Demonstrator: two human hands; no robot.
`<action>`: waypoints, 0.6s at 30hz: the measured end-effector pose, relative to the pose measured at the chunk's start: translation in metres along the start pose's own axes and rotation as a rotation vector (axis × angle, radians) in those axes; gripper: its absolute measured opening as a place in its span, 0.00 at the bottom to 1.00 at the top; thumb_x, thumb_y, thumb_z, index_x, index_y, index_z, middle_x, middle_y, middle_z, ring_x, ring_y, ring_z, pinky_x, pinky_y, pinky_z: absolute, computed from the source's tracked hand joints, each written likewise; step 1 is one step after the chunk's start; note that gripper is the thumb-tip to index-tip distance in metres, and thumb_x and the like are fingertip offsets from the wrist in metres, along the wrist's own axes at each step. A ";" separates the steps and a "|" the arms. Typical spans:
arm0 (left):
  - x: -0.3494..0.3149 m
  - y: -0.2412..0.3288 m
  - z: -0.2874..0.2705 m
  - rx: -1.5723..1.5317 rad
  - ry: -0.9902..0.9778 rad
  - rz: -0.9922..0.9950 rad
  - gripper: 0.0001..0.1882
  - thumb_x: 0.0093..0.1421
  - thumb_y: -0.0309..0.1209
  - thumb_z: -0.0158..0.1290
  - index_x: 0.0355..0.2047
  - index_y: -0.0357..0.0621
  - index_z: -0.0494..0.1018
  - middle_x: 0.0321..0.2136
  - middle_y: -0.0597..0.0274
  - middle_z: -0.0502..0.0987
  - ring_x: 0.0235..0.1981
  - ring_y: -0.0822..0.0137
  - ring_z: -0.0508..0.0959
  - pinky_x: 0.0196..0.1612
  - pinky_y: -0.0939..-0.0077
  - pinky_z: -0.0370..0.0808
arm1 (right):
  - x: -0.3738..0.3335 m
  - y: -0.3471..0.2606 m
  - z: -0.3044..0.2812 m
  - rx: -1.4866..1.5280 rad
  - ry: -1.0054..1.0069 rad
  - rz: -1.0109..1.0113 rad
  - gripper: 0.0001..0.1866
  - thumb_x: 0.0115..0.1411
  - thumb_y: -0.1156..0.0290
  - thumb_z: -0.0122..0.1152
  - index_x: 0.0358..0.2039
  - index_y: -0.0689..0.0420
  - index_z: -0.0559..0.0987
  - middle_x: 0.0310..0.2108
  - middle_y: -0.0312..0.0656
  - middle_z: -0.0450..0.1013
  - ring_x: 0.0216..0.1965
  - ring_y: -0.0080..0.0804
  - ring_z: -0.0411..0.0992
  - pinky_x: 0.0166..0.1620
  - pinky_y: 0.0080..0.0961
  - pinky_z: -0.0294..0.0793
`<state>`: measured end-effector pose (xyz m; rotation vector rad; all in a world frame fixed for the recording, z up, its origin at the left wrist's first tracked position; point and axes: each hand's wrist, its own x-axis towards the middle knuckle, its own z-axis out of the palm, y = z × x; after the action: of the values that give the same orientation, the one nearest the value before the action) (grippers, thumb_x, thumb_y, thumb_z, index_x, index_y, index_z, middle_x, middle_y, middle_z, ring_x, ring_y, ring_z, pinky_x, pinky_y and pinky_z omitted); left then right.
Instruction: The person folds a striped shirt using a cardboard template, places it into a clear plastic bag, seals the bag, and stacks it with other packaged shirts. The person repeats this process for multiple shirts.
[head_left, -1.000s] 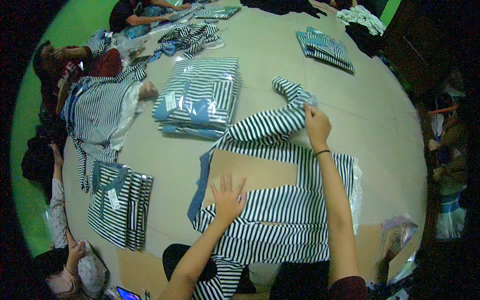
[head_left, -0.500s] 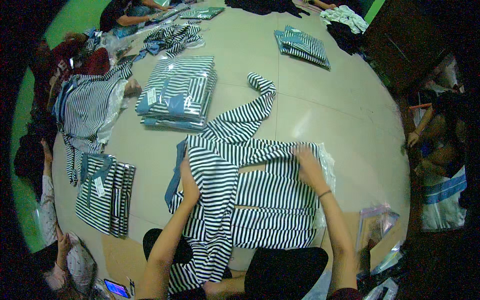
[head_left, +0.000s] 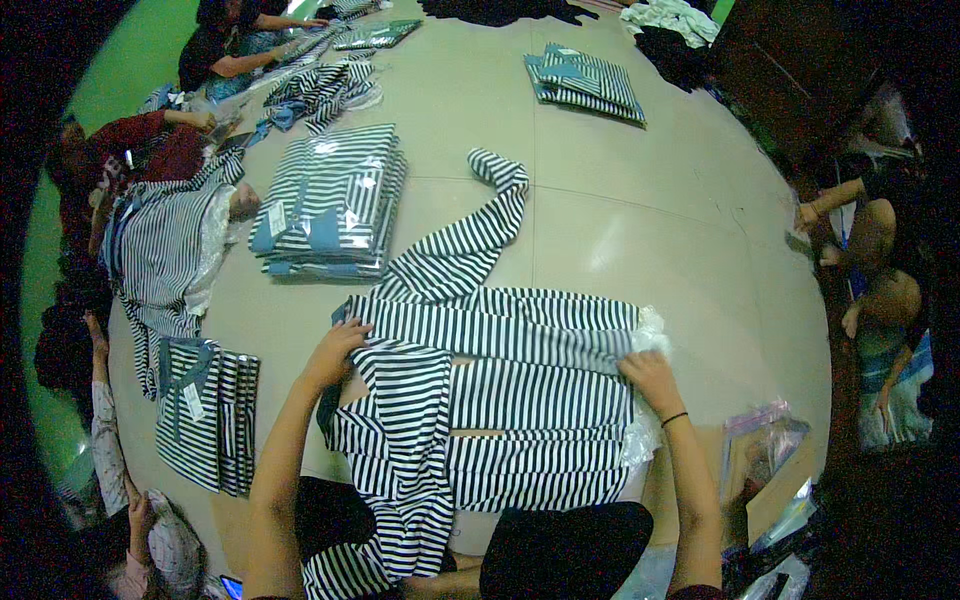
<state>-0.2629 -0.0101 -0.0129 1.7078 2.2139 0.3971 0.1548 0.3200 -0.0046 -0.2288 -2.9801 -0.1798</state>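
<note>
A black-and-white striped shirt (head_left: 545, 395) with a blue-grey collar lies spread in front of me, partly folded. Its one sleeve (head_left: 465, 235) stretches away with a curled end, while the other hangs down toward my lap. Near the collar, my left hand (head_left: 340, 352) pinches the upper left corner of a folded striped band. At the band's right end, my right hand (head_left: 650, 378) has closed fingers on the fabric. Crumpled clear plastic (head_left: 640, 440) sticks out beside that hand, along the shirt's right edge.
Bagged striped shirts (head_left: 330, 205) are stacked beyond my left hand. Another folded stack (head_left: 205, 415) lies at left, and one (head_left: 585, 85) farther off. People sit around the floor's edges, some beside loose striped garments (head_left: 170, 250). Plastic bags (head_left: 765, 450) lie at right.
The upper striped part, bunched and slanting before, now lies straight across as a flat band. My left hand has shifted up and left to its corner; my right hand has moved down and right.
</note>
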 end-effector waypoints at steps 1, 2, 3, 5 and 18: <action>0.002 0.001 -0.001 -0.006 -0.044 -0.032 0.15 0.39 0.17 0.46 0.31 0.42 0.69 0.42 0.59 0.68 0.50 0.58 0.61 0.53 0.59 0.53 | -0.009 -0.003 -0.002 0.051 -0.057 0.105 0.11 0.43 0.74 0.48 0.31 0.51 0.70 0.34 0.37 0.66 0.36 0.34 0.64 0.42 0.32 0.61; 0.006 0.004 -0.003 0.035 -0.083 -0.088 0.14 0.39 0.17 0.46 0.30 0.41 0.69 0.43 0.59 0.67 0.50 0.57 0.62 0.53 0.59 0.53 | -0.015 -0.007 -0.003 0.100 -0.168 0.215 0.14 0.43 0.75 0.48 0.34 0.52 0.69 0.38 0.38 0.66 0.39 0.37 0.63 0.45 0.34 0.60; 0.011 0.008 -0.005 0.085 -0.049 -0.090 0.15 0.39 0.18 0.46 0.31 0.40 0.69 0.43 0.59 0.67 0.49 0.57 0.62 0.53 0.60 0.53 | -0.015 -0.010 -0.003 0.097 0.000 0.266 0.16 0.43 0.75 0.48 0.36 0.52 0.69 0.40 0.39 0.65 0.41 0.38 0.63 0.46 0.35 0.59; 0.020 0.021 -0.003 0.148 0.114 -0.105 0.16 0.39 0.20 0.47 0.33 0.40 0.68 0.43 0.59 0.67 0.48 0.56 0.63 0.52 0.60 0.53 | -0.006 -0.011 -0.002 0.100 0.300 0.375 0.20 0.42 0.76 0.48 0.40 0.52 0.68 0.42 0.41 0.64 0.44 0.40 0.61 0.48 0.36 0.58; -0.086 0.118 0.046 0.178 0.343 -0.505 0.25 0.47 0.38 0.49 0.41 0.33 0.60 0.36 0.46 0.64 0.39 0.52 0.63 0.43 0.61 0.58 | 0.004 -0.082 -0.018 0.092 -0.111 0.699 0.31 0.50 0.60 0.48 0.53 0.57 0.54 0.56 0.49 0.45 0.56 0.45 0.45 0.55 0.46 0.41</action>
<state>-0.1198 -0.0629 0.0000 1.1472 2.8938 0.3943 0.1399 0.2381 0.0049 -1.2606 -2.7922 0.0549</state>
